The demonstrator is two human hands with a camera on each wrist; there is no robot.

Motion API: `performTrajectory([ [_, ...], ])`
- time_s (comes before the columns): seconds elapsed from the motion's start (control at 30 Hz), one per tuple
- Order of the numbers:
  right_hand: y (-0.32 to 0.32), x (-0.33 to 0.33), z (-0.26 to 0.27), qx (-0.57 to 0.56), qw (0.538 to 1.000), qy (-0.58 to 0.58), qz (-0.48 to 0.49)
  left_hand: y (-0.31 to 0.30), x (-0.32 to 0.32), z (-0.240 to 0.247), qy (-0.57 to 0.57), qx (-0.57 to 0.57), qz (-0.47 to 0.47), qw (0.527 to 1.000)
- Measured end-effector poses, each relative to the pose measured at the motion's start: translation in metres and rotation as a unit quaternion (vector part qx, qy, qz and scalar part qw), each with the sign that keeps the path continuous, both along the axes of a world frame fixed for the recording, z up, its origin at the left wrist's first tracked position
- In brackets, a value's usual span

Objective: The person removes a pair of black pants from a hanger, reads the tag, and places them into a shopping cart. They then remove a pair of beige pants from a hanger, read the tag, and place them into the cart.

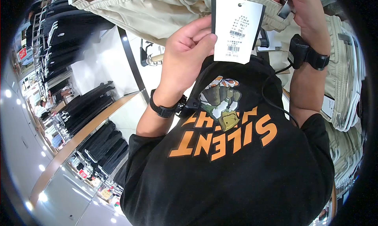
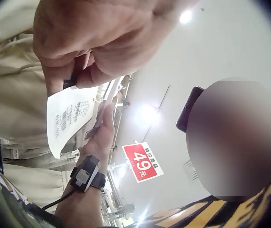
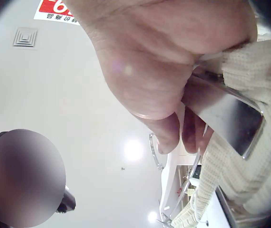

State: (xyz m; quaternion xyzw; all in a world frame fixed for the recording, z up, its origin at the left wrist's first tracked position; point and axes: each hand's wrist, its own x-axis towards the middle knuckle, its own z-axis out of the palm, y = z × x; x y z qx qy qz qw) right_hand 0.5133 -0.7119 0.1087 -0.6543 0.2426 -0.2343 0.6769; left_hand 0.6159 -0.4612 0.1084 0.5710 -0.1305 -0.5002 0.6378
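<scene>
My left hand (image 1: 183, 54) pinches the edge of a white paper hang tag (image 1: 238, 33) between thumb and fingers. Printed text, barcodes and the size 3XL face up on it, with a black card behind. The tag hangs by a thin string in front of beige trousers (image 1: 138, 13) with an elastic waistband. At the upper right, my right hand (image 1: 309, 9) grips a shiny metal hanger clip (image 3: 226, 114) at the waistband (image 3: 249, 71). Its fingers are curled behind the clip in the right wrist view, partly hidden by the palm.
More beige trousers (image 1: 338, 68) hang on white hangers (image 1: 356, 88) at the right. Racks of dark trousers (image 1: 78, 115) stand along the left. A red-and-white price sign (image 2: 142, 162) hangs overhead. A black cable (image 1: 264, 88) runs from the right wrist camera across the shirt.
</scene>
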Motion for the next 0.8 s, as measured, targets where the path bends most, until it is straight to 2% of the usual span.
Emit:
performTrajectory([
  [0.07,-0.001,0.001,0.004,0.005,1.000,0.007,-0.007,0.002,0.001,0.000,-0.002,0.004,0.001,1.000],
  [0.13,-0.007,0.002,0.010,0.043,0.997,0.028,0.055,0.003,0.002,-0.001,-0.006,0.007,0.002,1.000],
  [0.27,-0.013,0.003,-0.007,0.039,0.997,0.000,0.069,0.004,0.004,-0.003,-0.004,0.013,0.010,1.000],
  [0.33,-0.016,0.002,-0.009,0.022,0.997,0.023,0.064,0.004,0.005,-0.005,-0.008,0.013,0.013,1.000],
  [0.4,-0.029,-0.005,-0.026,0.015,0.995,0.022,0.098,0.005,0.010,-0.013,-0.124,-0.010,-0.012,0.992],
  [0.43,-0.037,-0.004,-0.034,0.011,0.992,0.024,0.127,0.008,0.021,-0.023,-0.133,-0.018,-0.004,0.991],
  [0.47,-0.035,0.000,-0.028,0.024,0.989,0.023,0.144,0.014,0.037,-0.035,-0.256,0.057,-0.025,0.965],
  [0.5,-0.033,-0.001,-0.027,0.016,0.988,0.015,0.151,0.020,0.050,-0.038,-0.372,0.135,-0.043,0.917],
  [0.57,-0.034,-0.007,-0.032,0.044,0.991,0.017,0.123,0.033,0.062,-0.037,-0.393,0.180,0.079,0.898],
  [0.6,-0.031,-0.009,-0.034,0.043,0.993,0.001,0.112,0.043,0.069,-0.045,-0.395,0.090,0.183,0.896],
  [0.63,-0.031,-0.011,-0.033,0.040,0.993,-0.001,0.114,0.054,0.073,-0.051,-0.452,0.110,0.251,0.849],
  [0.7,-0.032,-0.015,-0.034,0.057,0.991,0.010,0.117,0.053,0.089,-0.041,-0.603,0.071,0.292,0.739],
  [0.73,-0.034,-0.016,-0.038,0.053,0.991,0.017,0.121,0.050,0.092,-0.038,-0.603,0.074,0.296,0.737],
  [0.8,-0.041,-0.019,-0.046,0.074,0.987,0.022,0.138,0.038,0.096,-0.024,-0.472,-0.086,0.303,0.823],
])
